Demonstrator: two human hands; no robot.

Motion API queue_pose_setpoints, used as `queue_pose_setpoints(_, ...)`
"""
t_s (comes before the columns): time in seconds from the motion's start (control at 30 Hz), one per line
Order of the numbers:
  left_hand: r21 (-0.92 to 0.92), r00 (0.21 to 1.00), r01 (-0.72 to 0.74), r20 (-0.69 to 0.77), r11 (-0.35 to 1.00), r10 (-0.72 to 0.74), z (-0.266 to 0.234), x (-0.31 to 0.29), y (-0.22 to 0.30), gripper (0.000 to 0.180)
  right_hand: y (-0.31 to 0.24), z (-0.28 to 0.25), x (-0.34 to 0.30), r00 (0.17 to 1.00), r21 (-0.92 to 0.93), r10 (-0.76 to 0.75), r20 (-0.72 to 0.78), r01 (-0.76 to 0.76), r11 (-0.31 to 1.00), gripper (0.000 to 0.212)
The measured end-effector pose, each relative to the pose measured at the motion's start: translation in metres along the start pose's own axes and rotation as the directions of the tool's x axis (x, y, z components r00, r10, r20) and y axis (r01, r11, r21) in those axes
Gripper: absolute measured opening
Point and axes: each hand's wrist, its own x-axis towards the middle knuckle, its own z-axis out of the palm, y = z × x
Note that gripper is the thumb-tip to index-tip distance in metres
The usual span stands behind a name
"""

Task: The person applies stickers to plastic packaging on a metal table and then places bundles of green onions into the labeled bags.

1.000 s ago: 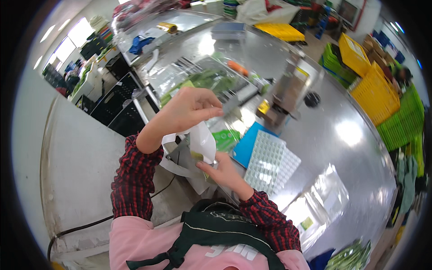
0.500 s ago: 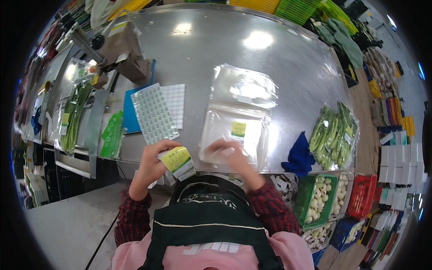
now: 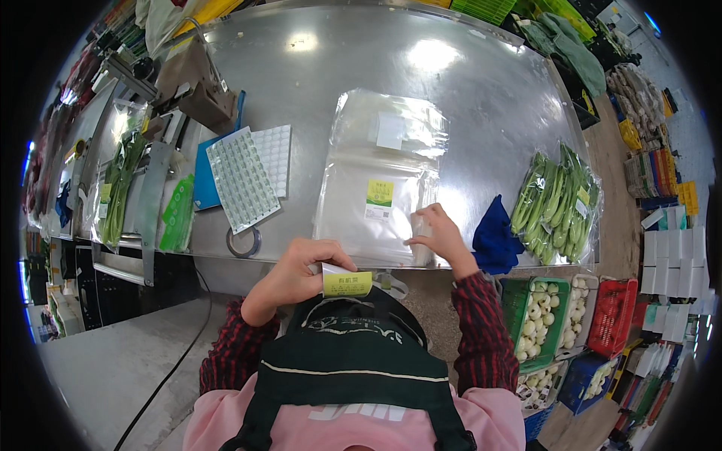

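My left hand (image 3: 297, 272) is closed on a strip of yellow-green and white labels (image 3: 347, 283), held at the table's front edge. Flat on the table before me lies a stack of clear plastic bags (image 3: 346, 203). On the top bag, a green and white label (image 3: 379, 197) is stuck near the middle. My right hand (image 3: 442, 239) rests at the bags' right edge, its thumb and fingers apart and nothing held between them. A blue cloth (image 3: 496, 239) lies just to the right of that hand.
Bagged green vegetables (image 3: 558, 207) lie at the table's right, others (image 3: 124, 188) at the left. Sticker sheets (image 3: 244, 180), a tape roll (image 3: 244, 242) and a brown machine (image 3: 197, 86) occupy the left side. Crates, including a green crate (image 3: 519, 316) of white bulbs, stand below right.
My right hand has moved right across the bags to their right edge, its fingers spread. The left hand with the labels has shifted right. The whole view has also shifted somewhat.
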Motion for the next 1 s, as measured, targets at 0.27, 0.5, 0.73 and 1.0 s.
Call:
queue_pose_setpoints(0.27,-0.109,0.941,0.310,-0.107,0.944,-0.322,-0.007,-0.035,-0.078,0.015,0.037,0.006,0.039,0.983,0.427,0.130,0.132,-0.175,0.887,0.012)
queue_pose_setpoints(0.5,0.009,0.974,0.199,-0.112,0.980,-0.197,-0.010,-0.003,-0.067,0.019,0.012,-0.044,0.095,0.822,0.834,0.413,-0.392,0.129,0.536,0.020)
queue_pose_setpoints(0.73,0.146,0.972,0.233,-0.025,0.961,-0.232,-0.004,0.025,-0.049,0.020,-0.119,0.019,0.019,0.924,0.589,-0.113,0.364,-0.134,0.797,0.022)
queue_pose_setpoints(1.0,0.125,0.953,0.286,0.067,0.950,-0.296,0.010,-0.029,-0.101,0.016,-0.044,0.038,0.083,0.995,0.169,0.043,0.089,-0.058,0.984,0.023)
